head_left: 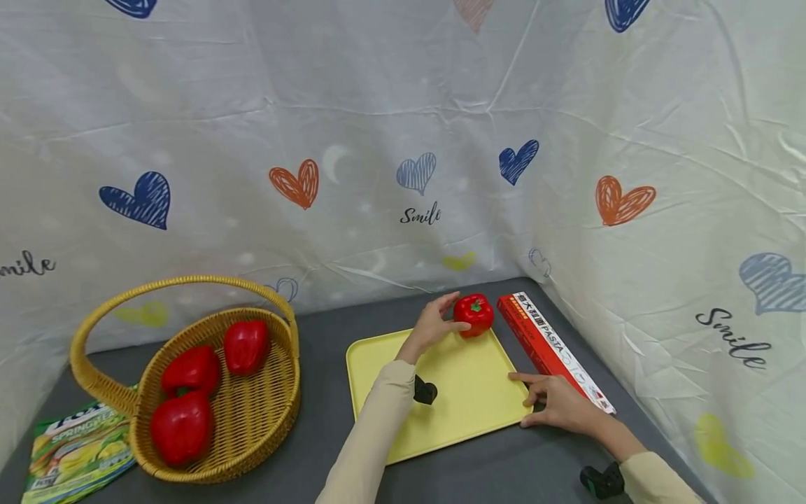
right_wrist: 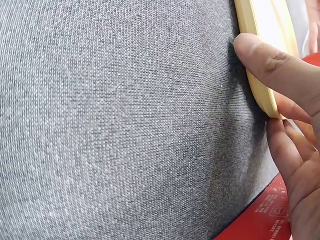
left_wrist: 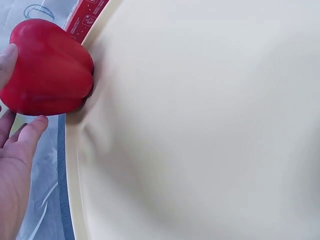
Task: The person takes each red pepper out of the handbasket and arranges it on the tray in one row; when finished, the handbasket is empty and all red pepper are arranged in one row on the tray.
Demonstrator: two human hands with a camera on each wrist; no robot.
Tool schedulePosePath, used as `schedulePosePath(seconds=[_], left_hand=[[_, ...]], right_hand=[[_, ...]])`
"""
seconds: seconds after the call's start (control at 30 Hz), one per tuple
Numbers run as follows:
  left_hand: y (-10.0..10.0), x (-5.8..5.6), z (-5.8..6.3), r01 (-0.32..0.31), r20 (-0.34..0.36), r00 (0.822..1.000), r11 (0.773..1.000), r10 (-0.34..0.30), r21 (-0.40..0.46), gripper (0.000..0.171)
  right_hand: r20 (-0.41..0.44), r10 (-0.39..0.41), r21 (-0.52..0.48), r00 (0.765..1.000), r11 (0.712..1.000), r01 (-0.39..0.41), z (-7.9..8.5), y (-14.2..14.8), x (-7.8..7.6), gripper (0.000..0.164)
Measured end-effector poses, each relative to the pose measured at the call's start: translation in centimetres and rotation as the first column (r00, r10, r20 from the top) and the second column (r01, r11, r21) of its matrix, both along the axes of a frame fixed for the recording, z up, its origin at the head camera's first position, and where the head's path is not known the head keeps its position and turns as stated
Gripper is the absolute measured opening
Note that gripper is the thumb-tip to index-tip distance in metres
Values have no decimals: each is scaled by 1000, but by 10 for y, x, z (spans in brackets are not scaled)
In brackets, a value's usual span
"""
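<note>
A red bell pepper [head_left: 474, 315] is at the far right corner of a yellow tray [head_left: 456, 392]. My left hand [head_left: 433, 326] holds it between thumb and fingers; in the left wrist view the pepper [left_wrist: 50, 70] overlaps the tray's rim [left_wrist: 75, 170]. At the tray's near right corner, my right hand [head_left: 562, 402] grips the edge. The right wrist view has its thumb [right_wrist: 275, 62] on one side of the corner and the fingers bent around the other.
Left of the tray stands a wicker basket [head_left: 277, 420] with a tall handle, holding several red bell peppers [head_left: 182, 428]. A green and yellow packet [head_left: 82, 448] lies partly under it. Along the tray's right side lies a red and white pasta box [head_left: 554, 346]. Printed cloth hangs behind the table.
</note>
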State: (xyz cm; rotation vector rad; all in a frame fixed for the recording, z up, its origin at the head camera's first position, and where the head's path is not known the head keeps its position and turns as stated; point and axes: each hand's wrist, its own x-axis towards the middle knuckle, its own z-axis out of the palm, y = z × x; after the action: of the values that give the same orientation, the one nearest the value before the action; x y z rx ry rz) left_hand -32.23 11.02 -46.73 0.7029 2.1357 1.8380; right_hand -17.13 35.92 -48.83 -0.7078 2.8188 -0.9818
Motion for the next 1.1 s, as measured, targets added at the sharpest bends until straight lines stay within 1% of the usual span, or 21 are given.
schedulePosePath(seconds=[0.1, 0.17, 0.27, 0.37, 0.43, 0.5, 0.57, 0.63, 0.73, 0.87, 0.97, 1.1], left_hand=[[-11, 2, 1, -49, -11, 999, 998, 49, -30, 66], [-18, 5, 4, -79, -30, 997, 996, 78, -39, 62], [-26, 14, 14, -130, -65, 990, 990, 127, -46, 53], [-35, 27, 31, -175, -88, 981, 984, 171, -40, 46], [-45, 39, 46, -196, -82, 978, 980, 192, -44, 43], [-58, 51, 61, -202, -68, 978, 978, 199, -45, 41], [-76, 64, 73, -206, -58, 977, 977, 203, -49, 40], [-97, 74, 83, -205, -43, 978, 978, 203, -50, 39], [-133, 87, 93, -200, -8, 980, 979, 200, -44, 38], [-183, 103, 99, -191, 63, 979, 981, 192, -32, 40], [-222, 114, 102, -200, 84, 975, 979, 204, -48, 42], [-269, 125, 105, -253, 113, 959, 964, 261, -78, 44]], right_hand=[[-6, 14, -2, 1000, 1000, -14, 0, -5, -1, 24], [-5, 20, -7, 1000, 1000, -20, 0, -6, -2, 24], [-2, 16, -18, 1000, 1000, -16, 1, -6, 0, 23], [-6, 3, -13, 1000, 1000, -3, 1, -3, 1, 23], [-10, -1, -7, 1000, 1000, 1, 2, 0, 1, 23], [-18, 1, 0, 1000, 1000, -1, 2, 1, 1, 23], [-23, 10, 0, 1000, 1000, -10, 3, 2, 1, 24], [-24, 12, -3, 1000, 1000, -12, 3, 1, 1, 24], [-23, 15, -8, 1000, 1000, -15, 3, 0, 2, 23], [-30, 19, -6, 999, 1000, -19, 2, -2, 3, 25], [-36, 25, -3, 999, 1000, -25, 3, -4, 3, 26], [-59, 41, -7, 997, 999, -42, 2, -7, 2, 27]])
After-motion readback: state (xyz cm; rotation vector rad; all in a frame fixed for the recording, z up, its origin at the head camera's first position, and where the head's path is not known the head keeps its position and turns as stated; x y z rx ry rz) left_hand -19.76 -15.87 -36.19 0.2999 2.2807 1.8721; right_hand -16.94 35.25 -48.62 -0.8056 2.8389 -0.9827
